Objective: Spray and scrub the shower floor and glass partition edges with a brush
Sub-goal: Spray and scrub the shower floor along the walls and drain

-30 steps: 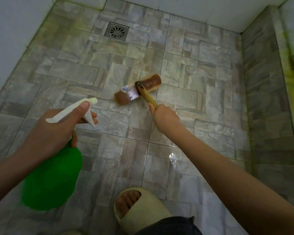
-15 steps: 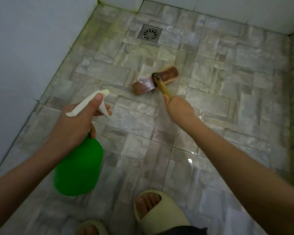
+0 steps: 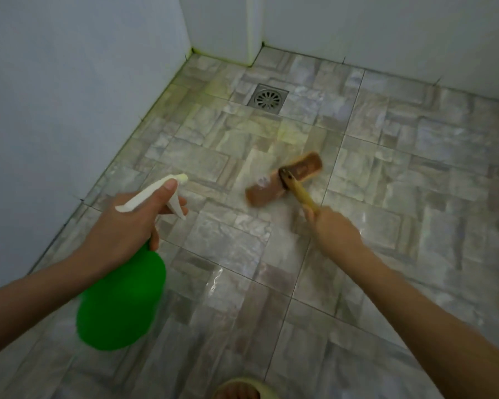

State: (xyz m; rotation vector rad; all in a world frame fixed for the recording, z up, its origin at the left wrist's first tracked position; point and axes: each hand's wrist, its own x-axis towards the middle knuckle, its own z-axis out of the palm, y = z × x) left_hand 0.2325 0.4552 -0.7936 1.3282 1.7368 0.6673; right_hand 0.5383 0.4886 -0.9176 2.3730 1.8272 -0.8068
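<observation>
Brush (image 3: pixel 283 180) is pressing head-down on the wet shower floor (image 3: pixel 228 246), on the near side of the drain (image 3: pixel 268 98). The right hand (image 3: pixel 333 226) is gripping its wooden handle, likely light, stiff and slippery, while the left hand (image 3: pixel 127 223) is clutching the spray bottle (image 3: pixel 121 300) by its neck.

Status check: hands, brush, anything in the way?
Left hand grips spray bottle. Right hand grips brush, head on the floor. Nothing between brush and drain.
</observation>
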